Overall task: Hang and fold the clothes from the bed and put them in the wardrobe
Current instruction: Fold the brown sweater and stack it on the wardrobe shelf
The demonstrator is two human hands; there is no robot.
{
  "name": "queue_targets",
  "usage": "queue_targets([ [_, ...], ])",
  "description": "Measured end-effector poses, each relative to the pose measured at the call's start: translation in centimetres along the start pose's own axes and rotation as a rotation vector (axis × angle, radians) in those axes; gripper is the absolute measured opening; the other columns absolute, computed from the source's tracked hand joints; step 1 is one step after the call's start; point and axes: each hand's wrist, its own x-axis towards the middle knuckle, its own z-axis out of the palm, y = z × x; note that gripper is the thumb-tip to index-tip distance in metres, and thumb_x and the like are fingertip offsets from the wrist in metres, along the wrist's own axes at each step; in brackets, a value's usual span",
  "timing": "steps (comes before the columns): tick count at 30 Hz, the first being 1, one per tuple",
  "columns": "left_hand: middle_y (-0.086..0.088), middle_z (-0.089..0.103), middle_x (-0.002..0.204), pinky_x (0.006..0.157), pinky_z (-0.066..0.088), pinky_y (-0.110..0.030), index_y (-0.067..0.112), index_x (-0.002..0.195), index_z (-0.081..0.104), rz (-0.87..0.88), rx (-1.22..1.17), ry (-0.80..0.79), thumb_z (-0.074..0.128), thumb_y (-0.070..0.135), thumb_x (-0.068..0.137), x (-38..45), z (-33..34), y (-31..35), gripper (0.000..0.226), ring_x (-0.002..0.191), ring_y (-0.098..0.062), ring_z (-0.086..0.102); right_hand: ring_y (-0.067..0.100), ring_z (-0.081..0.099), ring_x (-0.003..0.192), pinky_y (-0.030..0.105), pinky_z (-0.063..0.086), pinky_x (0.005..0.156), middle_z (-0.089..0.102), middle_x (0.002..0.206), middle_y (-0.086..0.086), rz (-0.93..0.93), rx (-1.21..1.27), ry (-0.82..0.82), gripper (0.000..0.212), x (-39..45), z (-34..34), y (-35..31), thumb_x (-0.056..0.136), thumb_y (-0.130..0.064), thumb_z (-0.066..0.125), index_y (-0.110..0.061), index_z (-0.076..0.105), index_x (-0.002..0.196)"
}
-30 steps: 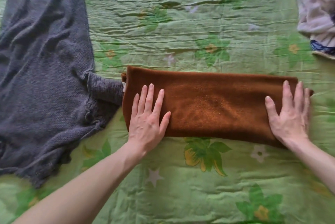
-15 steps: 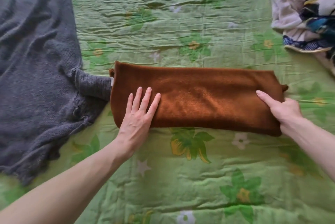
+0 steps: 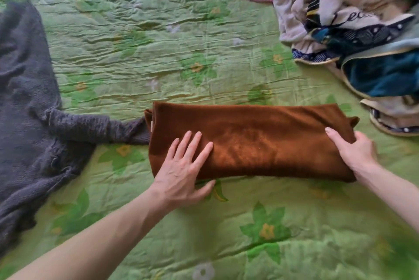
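My right hand (image 3: 356, 150), flat a second ago, now curls round the right end of the long folded rust-brown fleece garment (image 3: 260, 141), thumb on top, fingers tucked beneath. My left hand (image 3: 181, 171) has slid toward its near edge, fingers straight, pressing. The garment lies mid-bed on the green floral quilt (image 3: 158, 53); I judge a crosswise fold comes next.

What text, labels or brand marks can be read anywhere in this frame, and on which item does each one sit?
Dark cursive lettering on the pale garment in the clothes pile, upper right: it seems to begin "Le", the rest is too blurred and creased to read.
Small white tag at the left end of the folded brown garment: no print can be made out.
Nothing else carries readable text.
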Motion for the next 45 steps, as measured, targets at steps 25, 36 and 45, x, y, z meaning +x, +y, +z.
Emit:
queue_targets([
  [25, -0.013, 0.003, 0.175, 0.129, 0.008, -0.058, 0.032, 0.167, 0.014, -0.205, -0.111, 0.291, 0.029, 0.072, 0.100, 6.7, 2.0, 5.0, 0.080, 0.161, -0.036, -0.008, 0.020, 0.004, 0.160, 0.028, 0.003, 0.125, 0.005, 0.174, 0.012, -0.291, -0.085, -0.012, 0.097, -1.1, 2.4, 2.8, 0.098, -0.060, 0.054, -0.010, 0.006, 0.166],
  [36, -0.009, -0.002, 0.176, 0.125, -0.006, -0.065, 0.040, 0.166, 0.007, -0.099, -0.012, 0.146, 0.022, 0.088, 0.089, 7.9, 2.6, 8.4, 0.092, 0.161, -0.037, -0.011, 0.014, 0.074, 0.095, 0.024, 0.056, 0.073, 0.076, 0.111, -0.002, 0.166, 0.275, -0.335, 0.109, -0.8, -2.6, 0.6, 0.037, -0.059, 0.097, -0.016, 0.064, 0.132],
  [45, 0.015, 0.054, 0.153, 0.125, 0.022, -0.034, 0.037, 0.143, 0.062, -0.290, -1.031, -0.064, 0.022, 0.091, 0.081, 7.0, -3.3, 10.1, 0.091, 0.144, -0.005, 0.040, 0.024, 0.071, 0.098, 0.046, 0.058, 0.091, 0.074, 0.104, -0.008, -0.189, 0.037, -0.163, 0.051, -9.9, -4.2, -9.9, 0.067, -0.052, 0.069, -0.028, 0.067, 0.112],
])
